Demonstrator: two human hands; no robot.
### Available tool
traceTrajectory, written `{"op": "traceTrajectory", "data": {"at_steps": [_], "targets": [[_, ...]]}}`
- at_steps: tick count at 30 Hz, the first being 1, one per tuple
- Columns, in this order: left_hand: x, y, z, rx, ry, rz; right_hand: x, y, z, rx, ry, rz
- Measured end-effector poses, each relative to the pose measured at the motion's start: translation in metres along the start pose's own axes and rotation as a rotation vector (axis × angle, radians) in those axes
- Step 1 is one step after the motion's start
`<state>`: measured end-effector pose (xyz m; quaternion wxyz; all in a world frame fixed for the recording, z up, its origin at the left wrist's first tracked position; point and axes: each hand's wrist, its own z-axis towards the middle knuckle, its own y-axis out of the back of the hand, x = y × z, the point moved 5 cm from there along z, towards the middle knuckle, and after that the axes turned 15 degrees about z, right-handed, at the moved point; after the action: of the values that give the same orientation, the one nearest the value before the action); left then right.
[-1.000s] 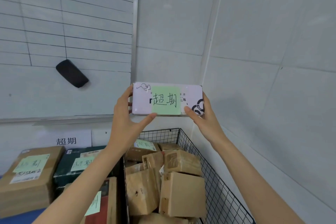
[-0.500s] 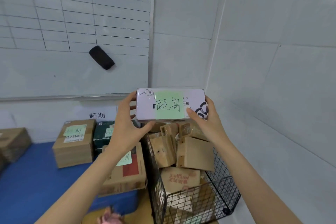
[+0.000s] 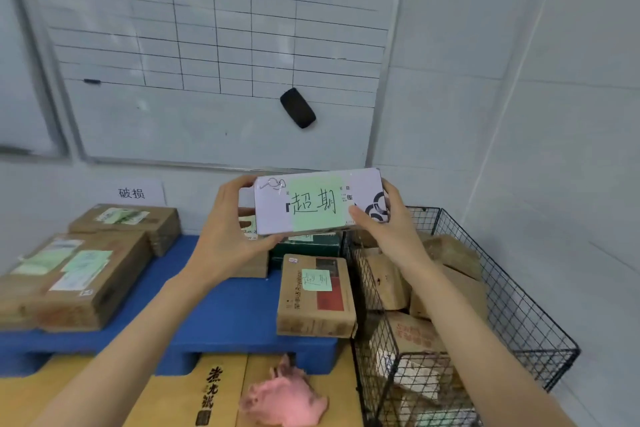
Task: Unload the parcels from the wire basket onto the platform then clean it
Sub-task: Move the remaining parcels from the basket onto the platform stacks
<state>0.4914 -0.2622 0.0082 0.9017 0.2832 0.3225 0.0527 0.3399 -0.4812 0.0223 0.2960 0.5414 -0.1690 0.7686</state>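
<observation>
I hold a flat pale lilac parcel (image 3: 273,208) with a green handwritten note up in front of me. My left hand (image 3: 228,236) grips its left end and my right hand (image 3: 388,229) grips its right end. It hovers above the back of the blue platform (image 3: 225,315), left of the black wire basket (image 3: 512,308). The basket holds several brown parcels (image 3: 388,281). A pink cloth (image 3: 284,399) lies crumpled in front of the platform.
Brown boxes with green notes (image 3: 76,281) sit on the platform's left. One brown-and-red box (image 3: 315,295) stands beside the basket, a dark green box (image 3: 308,246) behind it. A whiteboard with a black eraser (image 3: 298,107) hangs on the wall. Flattened yellow cardboard (image 3: 173,399) covers the floor.
My view has swung left and down, showing more of the platform and the floor. The lilac parcel stays gripped in both hands and now sits over the platform rather than over the basket.
</observation>
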Motion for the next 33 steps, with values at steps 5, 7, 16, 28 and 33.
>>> {"op": "traceTrajectory", "data": {"at_steps": [5, 7, 16, 28, 33], "targets": [[0.053, 0.036, -0.006, 0.031, 0.031, 0.092, -0.024, -0.068, 0.020, 0.076, -0.041, 0.031], [0.080, 0.044, -0.005, 0.055, 0.034, 0.137, -0.038, -0.093, 0.028, 0.093, -0.071, 0.023], [0.196, 0.047, 0.008, 0.151, 0.112, 0.152, -0.106, -0.178, 0.065, 0.151, -0.198, -0.078], [0.328, -0.014, -0.001, 0.456, 0.221, 0.031, -0.180, -0.197, 0.073, 0.138, -0.182, -0.570], [0.354, -0.049, -0.008, 0.554, 0.283, 0.026, -0.202, -0.185, 0.082, 0.156, -0.108, -0.838]]}}
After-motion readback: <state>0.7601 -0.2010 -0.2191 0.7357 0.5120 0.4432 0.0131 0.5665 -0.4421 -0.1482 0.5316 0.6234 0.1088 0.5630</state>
